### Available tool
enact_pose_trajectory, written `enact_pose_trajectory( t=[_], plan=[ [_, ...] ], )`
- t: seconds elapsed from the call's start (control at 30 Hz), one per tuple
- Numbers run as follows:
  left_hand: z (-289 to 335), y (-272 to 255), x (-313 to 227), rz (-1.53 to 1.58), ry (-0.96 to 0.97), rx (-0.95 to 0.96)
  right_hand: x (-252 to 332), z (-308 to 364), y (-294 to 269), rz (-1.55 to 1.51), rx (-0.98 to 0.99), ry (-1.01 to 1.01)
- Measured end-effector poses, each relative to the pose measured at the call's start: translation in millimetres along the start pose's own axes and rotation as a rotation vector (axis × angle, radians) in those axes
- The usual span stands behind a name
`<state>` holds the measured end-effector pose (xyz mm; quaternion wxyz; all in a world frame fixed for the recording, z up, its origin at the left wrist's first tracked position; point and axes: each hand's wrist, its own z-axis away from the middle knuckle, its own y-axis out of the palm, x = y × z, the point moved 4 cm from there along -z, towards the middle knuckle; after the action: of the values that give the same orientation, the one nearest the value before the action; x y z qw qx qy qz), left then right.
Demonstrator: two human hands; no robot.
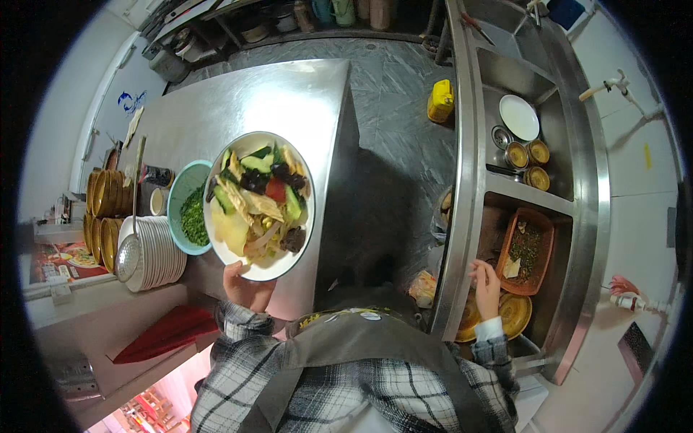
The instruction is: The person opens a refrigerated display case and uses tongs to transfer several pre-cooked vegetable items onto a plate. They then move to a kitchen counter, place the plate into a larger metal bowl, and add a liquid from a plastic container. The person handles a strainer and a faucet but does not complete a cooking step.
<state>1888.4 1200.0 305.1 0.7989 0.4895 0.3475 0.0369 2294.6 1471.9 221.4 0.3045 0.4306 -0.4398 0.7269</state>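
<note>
Left hand (249,289) at the near rim of a white plate (271,271), thumb side up against the edge, the other fingers mostly hidden beneath; grip closed around the rim, the plate's full width reaching out beyond the fingertips, over the counter (202,108). Mixed food (260,195) on it: cucumber, pale slices, dark fungus, a red piece, all ahead of the fingers and clear of them. The plate overlaps the rim of a green basin (175,189) holding chopped greens (193,218); contact between the two can't be told. Left of these, a stack of plates (164,252) with a skimmer (128,260) leaning at its side. Right hand (486,287) well apart from the plate, over the near sink (462,238); fingers half-curled, loosely parted, nothing seen in them. Just right of them, an orange-brown tray (551,242) with scraps; below the hand, brass-coloured dishes (517,312). Whether it touches either, can't tell.
</note>
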Motion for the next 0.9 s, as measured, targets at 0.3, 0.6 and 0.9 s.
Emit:
enact_pose_trajectory(
  t=[0.3,0.6,0.9],
  plan=[
    [-21.6,-17.5,-12.2,-0.013,-0.066,0.018,62.8,-33.9,77.2,0.191,0.057,-0.302],
    [-24.0,-6.8,-21.2,-0.059,0.063,-0.182,108.2,-131.4,82.4,0.194,0.132,-0.417],
    [-91.4,-24.3,-44.4,0.144,0.196,-0.241,155.3,-218.4,143.7,0.229,0.269,-0.309]
  ],
)
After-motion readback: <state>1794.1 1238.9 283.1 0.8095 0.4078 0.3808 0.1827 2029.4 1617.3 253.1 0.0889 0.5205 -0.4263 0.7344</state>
